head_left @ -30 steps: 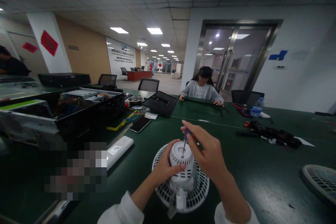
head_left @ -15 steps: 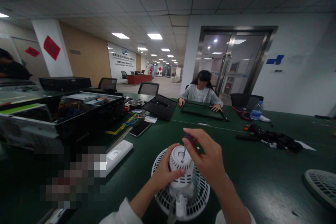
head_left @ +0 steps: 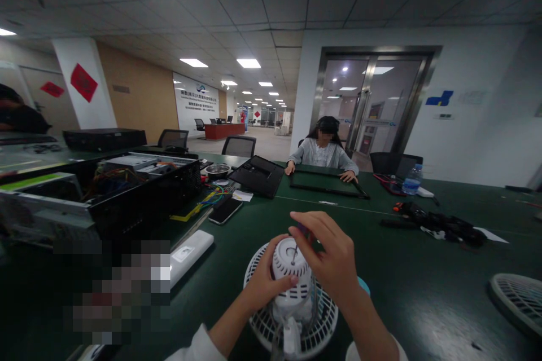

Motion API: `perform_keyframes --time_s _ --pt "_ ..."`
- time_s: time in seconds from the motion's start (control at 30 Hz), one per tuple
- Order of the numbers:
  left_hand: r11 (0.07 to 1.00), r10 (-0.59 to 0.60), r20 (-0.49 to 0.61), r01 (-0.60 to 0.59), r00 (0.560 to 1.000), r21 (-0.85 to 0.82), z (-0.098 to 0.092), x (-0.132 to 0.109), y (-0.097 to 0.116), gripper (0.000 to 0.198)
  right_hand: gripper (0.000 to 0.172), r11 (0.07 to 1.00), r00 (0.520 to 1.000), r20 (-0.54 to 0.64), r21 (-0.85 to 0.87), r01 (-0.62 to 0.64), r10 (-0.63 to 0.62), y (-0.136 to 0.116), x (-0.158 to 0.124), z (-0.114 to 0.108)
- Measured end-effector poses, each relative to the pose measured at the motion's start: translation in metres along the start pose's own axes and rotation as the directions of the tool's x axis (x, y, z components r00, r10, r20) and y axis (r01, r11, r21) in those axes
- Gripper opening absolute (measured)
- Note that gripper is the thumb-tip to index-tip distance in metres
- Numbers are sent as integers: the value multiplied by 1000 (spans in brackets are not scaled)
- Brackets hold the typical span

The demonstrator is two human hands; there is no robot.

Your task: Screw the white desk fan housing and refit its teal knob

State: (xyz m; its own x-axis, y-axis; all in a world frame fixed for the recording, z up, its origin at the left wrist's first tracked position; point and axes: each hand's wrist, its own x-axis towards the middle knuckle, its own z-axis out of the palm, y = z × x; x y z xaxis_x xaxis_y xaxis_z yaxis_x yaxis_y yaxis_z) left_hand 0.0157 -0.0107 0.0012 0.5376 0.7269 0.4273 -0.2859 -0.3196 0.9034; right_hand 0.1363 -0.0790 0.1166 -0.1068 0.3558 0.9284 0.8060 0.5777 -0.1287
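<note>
A small white electric fan (head_left: 292, 293) lies face down on the green table, its round grille (head_left: 259, 316) underneath and its motor housing on top. My left hand (head_left: 265, 279) is wrapped round the side of the housing, thumb across the front. In my right hand (head_left: 328, 248) a screwdriver (head_left: 295, 254) is pinched by its purple handle, mostly hidden behind the fingers. Its thin metal shaft slants down to a hole in the top of the housing. Part of a light blue round thing (head_left: 363, 286) shows behind my right wrist.
An opened computer case (head_left: 144, 203) fills the left, with a phone (head_left: 226, 210) and a white power strip (head_left: 192, 254) nearer me. Across the table a person (head_left: 324, 149) holds a black frame (head_left: 330, 189). At right lie a second white grille (head_left: 519, 299), dark cables (head_left: 440, 223) and a water bottle (head_left: 412, 180).
The fingers of my right hand have shifted slightly left and down around the screwdriver handle, which shows less now. My left hand and the fan stay nearly in place.
</note>
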Motion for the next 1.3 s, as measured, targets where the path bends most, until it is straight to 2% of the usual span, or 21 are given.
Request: perform_keyframes --time_s 0.07,0.27,0.37,0.47,0.57,0.7,0.77,0.9,0.97,1.07,1.13,1.3 --pt "1000 -2 -8 2 1000 7 0 0 1 78 18 1000 1000 -8 -23 -17 17 0 0 1" --pt "1000 11 10 -11 1000 -1 0 2 3 78 36 996 997 72 84 0 -6 -4 2 0" --pt "1000 13 5 -13 1000 -2 0 1 1 78 24 999 999 27 34 30 -31 -4 1 2" --pt "1000 15 -1 -15 1000 -9 0 0 -1 76 11 999 1000 4 -32 9 -8 -3 1 3" --pt "1000 16 7 -16 1000 -24 0 0 1 76 22 1000 999 35 -19 -19 20 -2 2 0" --pt "999 19 12 -19 1000 -33 0 1 3 75 38 997 997 80 76 -1 -5 -2 1 -2" --pt "999 25 11 -24 1000 -38 0 1 2 76 33 998 998 52 66 24 -28 -2 1 0" --pt "1000 16 -4 -16 1000 -27 0 0 0 77 10 998 998 -27 -34 49 -50 -3 1 3" --pt "1000 3 -10 -3 1000 -20 1 0 1 78 13 998 999 -16 -51 28 -29 -4 1 2" --pt "1000 -5 -3 5 1000 -20 1 0 4 78 29 1000 999 46 -8 24 -24 -4 1 -1" --pt "1000 1 6 -1 1000 -27 1 1 4 78 33 999 997 64 18 35 -36 -3 1 -1" --pt "999 36 2 -36 999 -27 0 2 1 77 20 997 999 -7 -66 47 -47 0 -1 5"
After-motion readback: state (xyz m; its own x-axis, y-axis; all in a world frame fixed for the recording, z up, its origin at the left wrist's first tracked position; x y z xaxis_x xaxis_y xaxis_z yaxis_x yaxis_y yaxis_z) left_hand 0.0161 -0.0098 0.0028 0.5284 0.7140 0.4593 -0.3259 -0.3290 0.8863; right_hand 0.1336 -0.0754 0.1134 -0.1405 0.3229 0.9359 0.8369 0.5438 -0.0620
